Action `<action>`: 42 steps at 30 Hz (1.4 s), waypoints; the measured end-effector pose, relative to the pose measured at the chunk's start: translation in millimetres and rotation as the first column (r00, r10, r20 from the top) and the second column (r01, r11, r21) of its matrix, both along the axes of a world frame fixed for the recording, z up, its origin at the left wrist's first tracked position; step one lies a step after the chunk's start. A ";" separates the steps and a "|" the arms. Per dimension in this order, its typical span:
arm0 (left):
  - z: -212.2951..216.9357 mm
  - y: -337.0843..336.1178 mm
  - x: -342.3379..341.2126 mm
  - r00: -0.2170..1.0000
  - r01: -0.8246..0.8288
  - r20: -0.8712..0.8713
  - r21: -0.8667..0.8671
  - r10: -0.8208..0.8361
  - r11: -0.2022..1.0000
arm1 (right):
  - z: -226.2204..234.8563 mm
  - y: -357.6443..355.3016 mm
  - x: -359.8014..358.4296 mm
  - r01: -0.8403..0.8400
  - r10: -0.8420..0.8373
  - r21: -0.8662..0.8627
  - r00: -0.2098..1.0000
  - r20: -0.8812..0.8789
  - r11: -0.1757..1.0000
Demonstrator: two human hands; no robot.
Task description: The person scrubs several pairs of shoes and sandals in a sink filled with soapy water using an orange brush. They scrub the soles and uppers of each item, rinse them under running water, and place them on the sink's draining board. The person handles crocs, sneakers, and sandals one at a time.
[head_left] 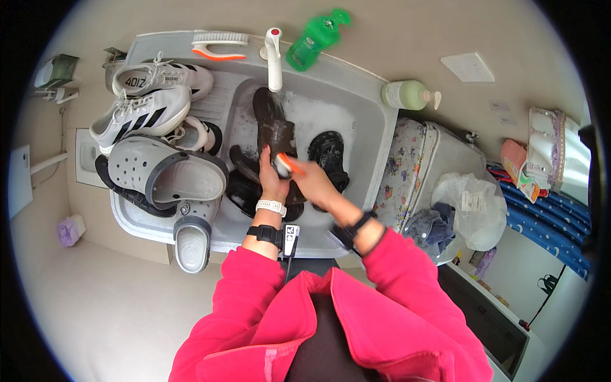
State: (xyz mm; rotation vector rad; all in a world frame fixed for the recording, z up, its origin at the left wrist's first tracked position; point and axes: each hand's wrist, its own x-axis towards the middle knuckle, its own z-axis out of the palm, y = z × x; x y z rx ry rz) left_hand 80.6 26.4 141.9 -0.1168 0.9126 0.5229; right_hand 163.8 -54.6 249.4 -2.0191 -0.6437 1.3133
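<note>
My left hand (272, 175) holds a wet dark brown slipper (275, 130) in the grey sink, under the white tap. In my closed right hand (313, 183) is an orange and white scrub brush (289, 164), slightly blurred, its head against the slipper beside my left hand. A black clog-like shoe (326, 155) lies in the suds to the right. Other dark footwear (244, 191) rests in the sink under and left of my left hand, partly hidden by it.
White sneakers (143, 118) and grey clogs (162, 172) crowd the left ledge. Behind the basin (375, 105) are the tap (273, 60), another brush (219, 46) and a green bottle (315, 41). A pump bottle (407, 95) stands at the right corner, near a floral-covered item (407, 169).
</note>
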 end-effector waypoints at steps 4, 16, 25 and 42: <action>1.0 -0.1 -1.6 0.996 0.055 -0.069 -0.014 -0.056 0.998 | -16.9 -4.4 -5.9 0.067 -0.065 0.051 0.997 -0.049 0.996; 19.7 13.7 -8.1 0.979 0.170 -0.102 -0.076 -0.178 0.982 | -4.5 -21.8 -9.1 -0.329 0.439 -0.291 0.666 0.603 0.898; 24.4 5.4 0.4 0.983 0.143 -0.098 -0.141 -0.157 0.980 | 1.5 -20.6 -18.1 -0.354 0.421 -0.257 0.540 0.728 0.899; 19.2 -2.3 -1.6 0.995 0.100 -0.024 0.014 -0.099 0.995 | 10.4 -14.6 -12.3 -0.126 0.202 -0.209 0.895 0.398 0.970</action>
